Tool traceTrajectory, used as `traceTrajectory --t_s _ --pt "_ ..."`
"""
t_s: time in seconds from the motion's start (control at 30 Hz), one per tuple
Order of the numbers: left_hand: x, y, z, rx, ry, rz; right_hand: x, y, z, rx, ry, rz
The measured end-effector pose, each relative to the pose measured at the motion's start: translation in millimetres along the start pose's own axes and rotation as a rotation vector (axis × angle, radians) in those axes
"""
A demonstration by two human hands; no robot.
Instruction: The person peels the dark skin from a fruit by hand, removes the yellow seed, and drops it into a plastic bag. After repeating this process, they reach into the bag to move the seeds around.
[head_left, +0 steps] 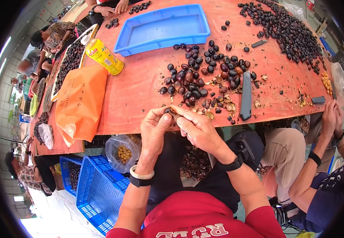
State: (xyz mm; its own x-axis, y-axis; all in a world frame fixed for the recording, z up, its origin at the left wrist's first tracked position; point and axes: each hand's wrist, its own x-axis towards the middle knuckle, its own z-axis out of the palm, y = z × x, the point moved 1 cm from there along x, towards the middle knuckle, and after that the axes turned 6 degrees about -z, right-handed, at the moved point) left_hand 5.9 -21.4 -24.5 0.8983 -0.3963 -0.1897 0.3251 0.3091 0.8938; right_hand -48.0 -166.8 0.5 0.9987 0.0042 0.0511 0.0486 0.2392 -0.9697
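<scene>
At the near edge of the table, my left hand (pixel 154 127) is closed in a pinch on a small dark nut (pixel 167 110). My right hand (pixel 200 130) meets it there, its thumb and fingers pressed together at the same spot. The fingers partly cover what lies between them, so I cannot make out what the right hand itself grips. Just beyond both hands spreads a pile of shiny dark nuts (pixel 188 79). Broken pale-brown shells (pixel 228 106) lie beside it, near a long grey handle-like piece (pixel 246 95).
A blue tray (pixel 162 45), a yellow bottle (pixel 107 59) and an orange bag (pixel 80 104) stand on the red table (pixel 136 87). More nuts (pixel 287 33) heap at far right. Below left are blue crates (pixel 96 194) and a bag of yellow kernels (pixel 124 154). A co-worker's hands (pixel 333 117) are at right.
</scene>
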Motion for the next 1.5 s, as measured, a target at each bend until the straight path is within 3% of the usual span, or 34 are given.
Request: traceTrajectory --t_s 0.2,0.37,0.67,0.9,1.0,1.1,1.23,1.5 --pt "-5.1 1.5 4.7 0.080 0.047 0.081 4.7 6.4 1.6 0.026 0.002 0.007" --pt "-3.6 3.0 10.1 0.115 0.103 0.176 8.7 13.7 7.1 0.378 -0.009 0.145" --pt "0.7 1.8 9.3 0.180 0.210 0.176 12.9 21.0 16.2 0.556 0.053 0.200" --pt "1.7 0.2 6.0 0.189 0.189 0.119 12.6 18.9 13.1 0.617 0.039 0.215" --pt "0.2 -1.7 7.4 0.315 0.161 0.199 15.3 16.2 9.2 0.689 0.060 0.251" --pt "-4.4 1.1 13.3 0.146 0.100 0.188 19.2 17.8 4.6 0.832 0.042 0.242" --pt "0.6 1.3 8.9 -0.075 0.127 0.187 15.2 13.0 6.4 0.779 0.064 0.301" --pt "0.9 5.4 7.9 -0.050 0.124 0.101 6.1 2.0 8.5 0.478 -0.046 0.157"
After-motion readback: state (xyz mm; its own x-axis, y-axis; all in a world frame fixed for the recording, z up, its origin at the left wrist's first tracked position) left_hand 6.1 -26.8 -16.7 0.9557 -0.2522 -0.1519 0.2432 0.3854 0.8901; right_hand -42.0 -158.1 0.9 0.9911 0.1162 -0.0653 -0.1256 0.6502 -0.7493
